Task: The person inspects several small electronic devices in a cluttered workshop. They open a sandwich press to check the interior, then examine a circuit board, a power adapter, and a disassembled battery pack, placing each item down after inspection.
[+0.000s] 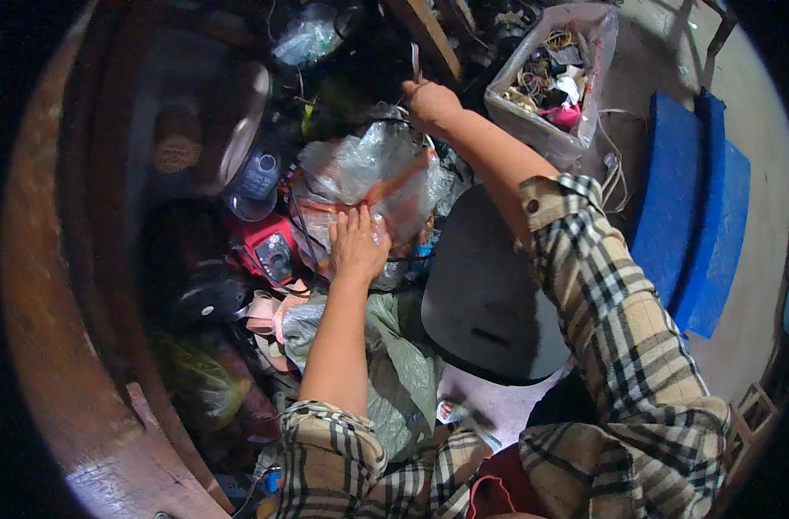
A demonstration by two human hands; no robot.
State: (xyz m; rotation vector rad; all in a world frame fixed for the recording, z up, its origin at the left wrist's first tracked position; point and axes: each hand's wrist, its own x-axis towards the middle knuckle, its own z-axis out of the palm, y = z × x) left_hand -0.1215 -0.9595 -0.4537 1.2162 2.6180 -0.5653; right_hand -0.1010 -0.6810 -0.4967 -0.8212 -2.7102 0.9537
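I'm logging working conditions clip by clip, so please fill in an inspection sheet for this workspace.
Surface: grey floor shows at right; what supports the bag is hidden by the pile.
Handled things: crumpled clear plastic bag; thin metal item, kind unclear.
Clutter: red case and clear plastic tub left of the bag; greenish bag nearer the person.
Hands: left hand spread on the clear bag; right hand closed around the metal item.
Cables: white cable on the floor.
Surroundings: blue panels and lined box of scraps at right.
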